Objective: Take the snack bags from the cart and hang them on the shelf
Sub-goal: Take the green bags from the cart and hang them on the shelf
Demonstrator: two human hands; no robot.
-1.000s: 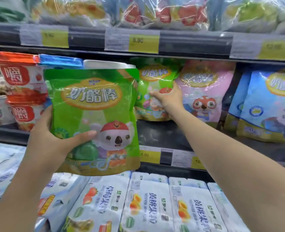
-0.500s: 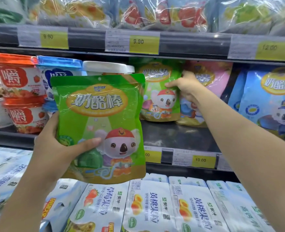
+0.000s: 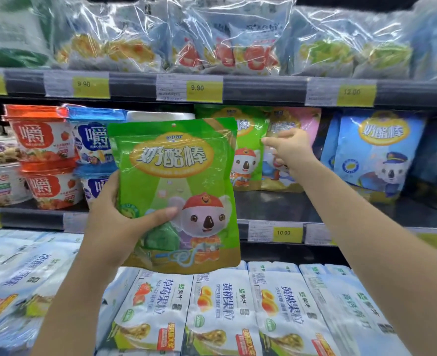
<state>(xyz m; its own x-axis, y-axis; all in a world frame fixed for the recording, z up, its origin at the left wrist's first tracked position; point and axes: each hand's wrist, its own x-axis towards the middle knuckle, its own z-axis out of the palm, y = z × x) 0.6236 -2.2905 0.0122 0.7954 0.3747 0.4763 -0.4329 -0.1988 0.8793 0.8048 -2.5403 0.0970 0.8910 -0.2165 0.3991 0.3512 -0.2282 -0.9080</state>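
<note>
Bag in hand: green bag [image 3: 176,176] with a koala print, upright in front of the shelf's middle tier, facing the camera.
Left hand: left hand [image 3: 114,222] closed on the green bag's lower left edge, thumb across the front, fingers behind.
Right hand: right hand [image 3: 288,147] raised at the hanging bags, fingers loosely curled and partly apart, index pointing left; it grips nothing that can be seen, though whether the fingertips touch a bag cannot be told.
Hung bags: second green bag [image 3: 248,150] hangs just behind and right of the held one, partly covered by it; pink bag [image 3: 299,122] beside it, behind the right hand; blue bag [image 3: 376,155] further right.
Left of tier: red cups [image 3: 42,140] and blue cups [image 3: 91,140], stacked.
Shelf: shelf rail [image 3: 263,89] above carries yellow price tags [image 3: 204,91]; clear-wrapped packs [image 3: 227,39] lie on top.
Bottom tier: white pouches [image 3: 217,312] in rows below the held bag.
</note>
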